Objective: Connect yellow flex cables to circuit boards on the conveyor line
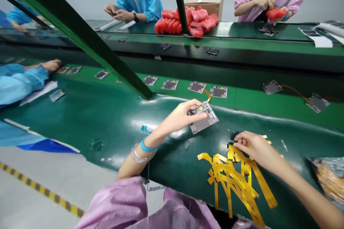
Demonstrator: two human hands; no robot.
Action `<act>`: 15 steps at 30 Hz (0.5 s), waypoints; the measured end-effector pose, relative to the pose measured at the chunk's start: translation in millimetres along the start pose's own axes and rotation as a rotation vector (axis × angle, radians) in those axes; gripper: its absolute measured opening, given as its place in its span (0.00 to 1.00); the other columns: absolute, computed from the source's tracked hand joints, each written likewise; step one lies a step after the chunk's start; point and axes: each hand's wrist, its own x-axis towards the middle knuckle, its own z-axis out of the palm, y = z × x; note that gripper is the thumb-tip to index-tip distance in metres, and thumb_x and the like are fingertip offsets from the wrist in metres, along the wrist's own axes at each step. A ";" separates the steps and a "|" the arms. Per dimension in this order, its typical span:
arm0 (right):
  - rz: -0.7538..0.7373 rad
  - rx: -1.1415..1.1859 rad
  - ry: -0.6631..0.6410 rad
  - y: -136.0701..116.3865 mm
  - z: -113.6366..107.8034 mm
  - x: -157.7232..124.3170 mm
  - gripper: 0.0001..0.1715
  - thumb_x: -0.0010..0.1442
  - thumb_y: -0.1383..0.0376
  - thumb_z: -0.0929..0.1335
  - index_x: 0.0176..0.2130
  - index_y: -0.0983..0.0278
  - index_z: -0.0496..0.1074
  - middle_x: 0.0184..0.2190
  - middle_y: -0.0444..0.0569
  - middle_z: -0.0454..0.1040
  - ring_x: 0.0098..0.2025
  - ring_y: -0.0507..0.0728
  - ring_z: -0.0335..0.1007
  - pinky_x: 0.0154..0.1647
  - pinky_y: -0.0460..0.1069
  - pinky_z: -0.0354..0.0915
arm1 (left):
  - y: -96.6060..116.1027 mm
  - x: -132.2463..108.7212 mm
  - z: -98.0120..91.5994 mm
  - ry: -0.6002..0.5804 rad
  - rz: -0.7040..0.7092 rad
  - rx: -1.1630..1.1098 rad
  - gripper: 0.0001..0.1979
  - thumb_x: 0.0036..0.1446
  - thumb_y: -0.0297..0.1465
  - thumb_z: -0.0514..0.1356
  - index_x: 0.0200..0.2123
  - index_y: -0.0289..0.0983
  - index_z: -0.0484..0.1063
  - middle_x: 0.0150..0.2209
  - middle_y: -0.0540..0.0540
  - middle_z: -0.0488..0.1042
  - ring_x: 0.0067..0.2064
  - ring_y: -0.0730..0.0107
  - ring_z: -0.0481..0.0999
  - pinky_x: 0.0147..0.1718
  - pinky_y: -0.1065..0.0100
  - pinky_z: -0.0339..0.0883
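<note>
My left hand (182, 116) holds a grey circuit board (202, 121) tilted above the green mat, the thumb lying across its face and the fingers behind it. A yellow spot shows near the board's upper edge. At the right, my right hand (249, 145) has its fingertips pinched at the top of a loose pile of yellow flex cables (231, 175); a cable end shows between the fingers. The pile spreads over the mat toward its front edge.
Boards (170, 84) lie along the green belt (242, 96), some with orange cables. A green post (129, 75) slants at the left. A co-worker's hand (52, 65) is at far left. Red bundles (172, 21) and two people are across. A plastic bag (330, 175) lies at right.
</note>
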 end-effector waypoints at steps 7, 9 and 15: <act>-0.038 0.010 0.003 0.7 21.5 -10.5 0.09 0.63 0.63 0.68 0.30 0.60 0.72 0.33 0.48 0.72 0.38 0.61 0.70 0.41 0.54 0.64 | 15.6 10.5 39.6 -0.259 0.019 -0.077 0.12 0.60 0.37 0.63 0.39 0.38 0.65 0.29 0.53 0.70 0.29 0.75 0.68 0.27 0.73 0.59; -0.021 0.042 0.018 -4.8 15.9 -15.6 0.10 0.68 0.60 0.65 0.34 0.59 0.69 0.32 0.47 0.73 0.36 0.59 0.71 0.39 0.52 0.65 | 16.2 7.6 48.7 -0.298 -0.016 -0.090 0.12 0.61 0.38 0.63 0.39 0.39 0.63 0.24 0.57 0.64 0.24 0.78 0.61 0.23 0.74 0.54; 0.041 0.487 0.471 -27.2 6.5 -43.7 0.10 0.73 0.53 0.60 0.43 0.54 0.55 0.31 0.42 0.71 0.40 0.58 0.72 0.49 0.54 0.65 | 12.4 -11.4 77.8 -0.274 -0.069 -0.105 0.16 0.62 0.39 0.61 0.38 0.41 0.55 0.25 0.57 0.68 0.23 0.78 0.63 0.21 0.74 0.54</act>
